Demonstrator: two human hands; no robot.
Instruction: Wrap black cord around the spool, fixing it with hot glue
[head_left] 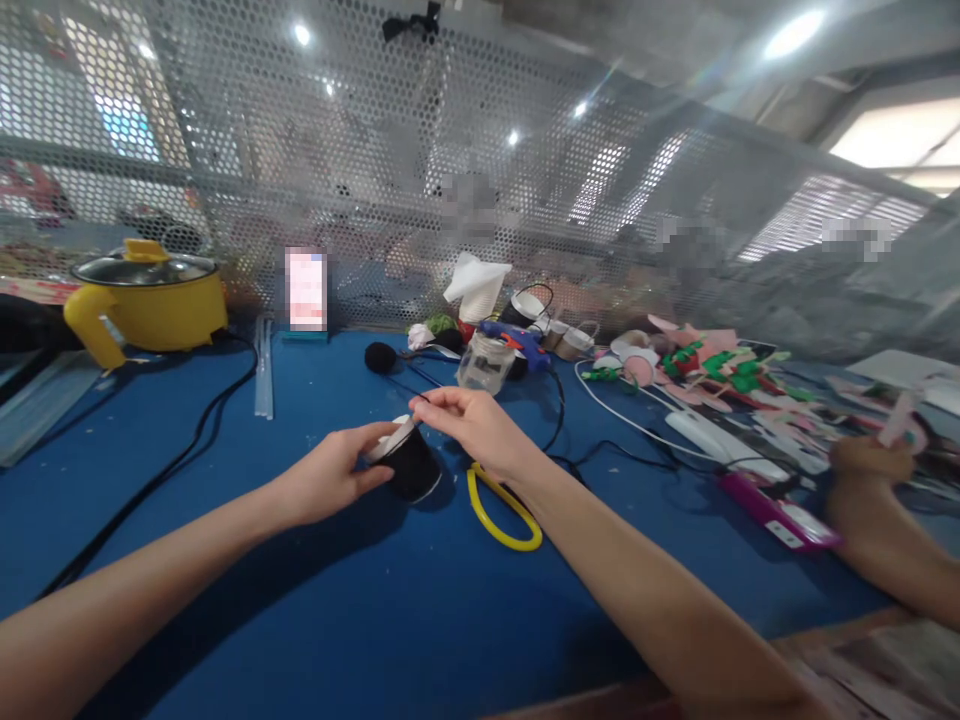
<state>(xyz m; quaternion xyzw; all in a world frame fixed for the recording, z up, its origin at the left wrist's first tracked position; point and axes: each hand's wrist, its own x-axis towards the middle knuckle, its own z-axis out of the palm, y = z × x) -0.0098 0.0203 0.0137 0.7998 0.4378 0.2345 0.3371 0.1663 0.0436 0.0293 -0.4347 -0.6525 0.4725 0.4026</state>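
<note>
A small black cup with a white rim [414, 468] is tilted above the blue table. My left hand [341, 473] grips its rim from the left, thumb on the black side and fingers over the white edge. My right hand [472, 425] is closed in a pinch at the top right of the rim, where a thin dark strand leads up and left toward a black ball [380, 358]. Exactly what sits between the right fingertips is too small to tell. A yellow loop [505, 534] lies below my right wrist.
Behind my hands stand a clear jar [486, 366] and a blue glue gun [525, 346]. A yellow pot [165, 310] and a phone [307, 290] are at the left. Right are craft pieces [705, 360], a purple power strip [780, 515] and another person's hand [870, 470]. Cables cross the blue table [322, 620].
</note>
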